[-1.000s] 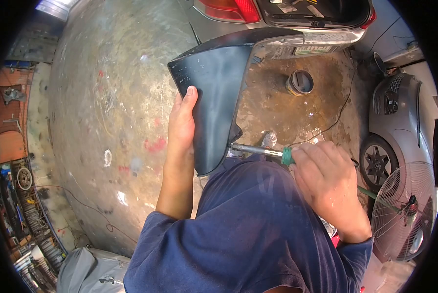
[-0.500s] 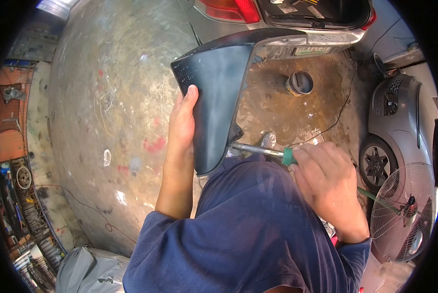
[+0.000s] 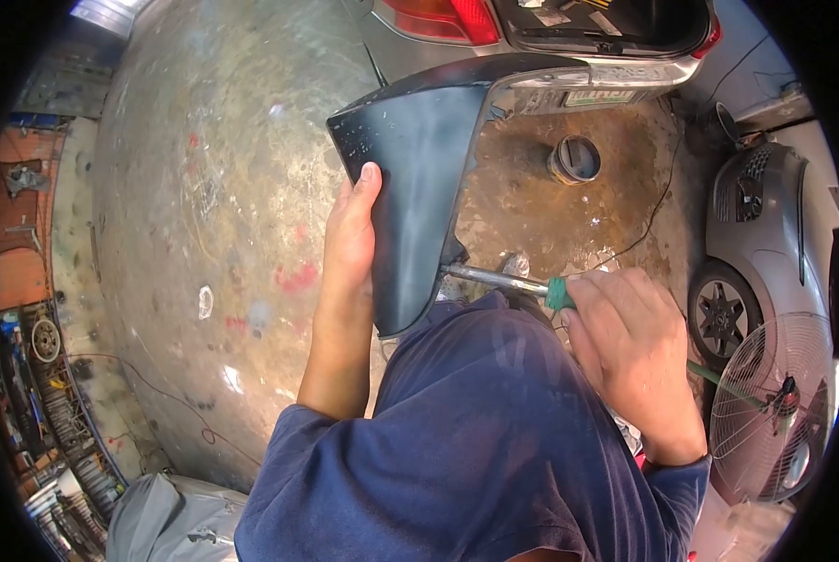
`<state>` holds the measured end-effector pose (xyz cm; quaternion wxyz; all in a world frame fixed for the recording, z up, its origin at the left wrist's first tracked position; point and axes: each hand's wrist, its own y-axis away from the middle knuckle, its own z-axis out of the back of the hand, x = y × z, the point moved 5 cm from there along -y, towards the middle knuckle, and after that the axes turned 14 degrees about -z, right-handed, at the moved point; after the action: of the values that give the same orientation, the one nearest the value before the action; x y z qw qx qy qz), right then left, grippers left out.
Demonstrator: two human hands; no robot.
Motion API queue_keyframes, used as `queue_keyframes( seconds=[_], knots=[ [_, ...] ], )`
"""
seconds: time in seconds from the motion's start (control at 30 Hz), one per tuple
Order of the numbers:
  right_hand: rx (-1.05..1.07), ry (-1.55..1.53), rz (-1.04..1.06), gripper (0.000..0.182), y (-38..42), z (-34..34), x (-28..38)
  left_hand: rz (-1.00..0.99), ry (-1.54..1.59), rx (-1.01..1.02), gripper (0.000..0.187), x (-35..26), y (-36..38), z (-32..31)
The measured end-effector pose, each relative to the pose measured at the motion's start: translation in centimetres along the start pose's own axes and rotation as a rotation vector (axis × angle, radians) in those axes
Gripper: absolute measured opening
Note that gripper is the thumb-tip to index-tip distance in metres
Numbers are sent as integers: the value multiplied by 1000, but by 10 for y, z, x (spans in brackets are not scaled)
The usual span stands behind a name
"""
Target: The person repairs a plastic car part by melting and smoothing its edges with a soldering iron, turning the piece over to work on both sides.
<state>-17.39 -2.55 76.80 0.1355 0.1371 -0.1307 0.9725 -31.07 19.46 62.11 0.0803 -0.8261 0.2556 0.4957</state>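
A large dark bumper panel [image 3: 415,187] stretches from above my lap toward the rear of a silver car. My left hand [image 3: 352,225] grips its left edge, thumb on the outer face and fingers hidden behind. A screwdriver [image 3: 504,280] with a green handle is in my right hand [image 3: 630,342], its fingers wrapped round the grip. The metal shaft points left, and its end meets the panel's lower right edge beside a small dark tab [image 3: 455,251].
The silver car [image 3: 532,58] has its trunk open at the top. A bucket [image 3: 574,160] stands on the wet floor. At right are a second car [image 3: 761,220] and a wire fan [image 3: 775,403]. Tools [image 3: 59,412] lie along the left, near a grey cover [image 3: 171,520].
My right hand and the screwdriver handle have shifted slightly right and up, while the shaft end stays at the panel's edge. My left hand and the panel have barely moved.
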Motion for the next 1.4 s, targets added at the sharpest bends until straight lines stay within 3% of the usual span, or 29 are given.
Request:
queue_keyframes(
  seconds=[1.4],
  knots=[
    [7,20,26,34,11,3,4,-28,-3,27,41,-4,12,-7]
  ],
)
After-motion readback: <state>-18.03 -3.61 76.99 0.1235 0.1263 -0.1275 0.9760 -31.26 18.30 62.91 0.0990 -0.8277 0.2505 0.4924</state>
